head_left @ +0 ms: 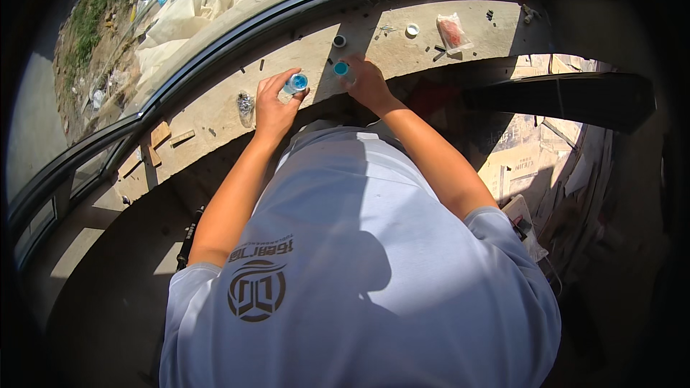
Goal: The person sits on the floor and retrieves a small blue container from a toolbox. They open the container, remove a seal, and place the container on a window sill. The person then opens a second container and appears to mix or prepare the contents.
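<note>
In my left hand (274, 108) is a small clear jar (295, 83) with bright blue contents, its round top facing up. The fingers wrap around its side. A second small jar (341, 69), with a teal round top face, sits in the grip of my right hand (369, 88). The two jars are a short way apart above the concrete ledge (316, 50). Just beyond them stands a small round cap or cup (339, 41) with a dark inside. A white round lid (412, 30) lies farther right.
A clear packet (453, 34) with red contents lies at the ledge's right. Left of my left hand is a clear bag (245, 108) of small pieces. Wood offcuts (160, 134) lie farther left. A window frame (251, 31) borders the ledge's far side; a dark beam-like object (560, 100) is at right.
</note>
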`<move>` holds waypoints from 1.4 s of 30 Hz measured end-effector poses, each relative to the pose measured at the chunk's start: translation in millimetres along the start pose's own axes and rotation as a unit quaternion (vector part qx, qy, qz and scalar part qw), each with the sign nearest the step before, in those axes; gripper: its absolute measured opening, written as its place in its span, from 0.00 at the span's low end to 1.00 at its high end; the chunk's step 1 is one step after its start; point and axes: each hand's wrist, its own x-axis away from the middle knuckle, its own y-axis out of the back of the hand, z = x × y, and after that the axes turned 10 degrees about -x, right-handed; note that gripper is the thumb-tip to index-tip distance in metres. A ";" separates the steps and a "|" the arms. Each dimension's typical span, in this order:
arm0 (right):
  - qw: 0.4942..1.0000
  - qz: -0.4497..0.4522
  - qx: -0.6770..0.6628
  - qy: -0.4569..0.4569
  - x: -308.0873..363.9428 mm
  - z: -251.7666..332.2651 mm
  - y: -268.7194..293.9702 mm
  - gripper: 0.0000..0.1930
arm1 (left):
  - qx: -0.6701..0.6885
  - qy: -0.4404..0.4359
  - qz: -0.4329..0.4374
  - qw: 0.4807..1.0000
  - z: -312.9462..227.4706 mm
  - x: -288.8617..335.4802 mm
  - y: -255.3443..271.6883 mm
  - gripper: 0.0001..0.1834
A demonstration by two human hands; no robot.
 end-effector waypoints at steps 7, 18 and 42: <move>0.995 -0.025 0.086 0.041 -5.2 -25.7 0.0 0.21 | 0.008 -0.001 -0.005 1.000 -1.2 6.7 3.0 0.25; 0.997 0.013 0.068 0.026 -55.9 -34.5 21.5 0.25 | 0.022 0.004 -0.033 0.999 -1.2 19.6 5.4 0.25; 0.990 0.136 -0.033 -0.024 -34.6 -0.1 69.2 0.20 | 0.072 0.033 -0.100 0.992 17.8 10.6 -39.3 0.25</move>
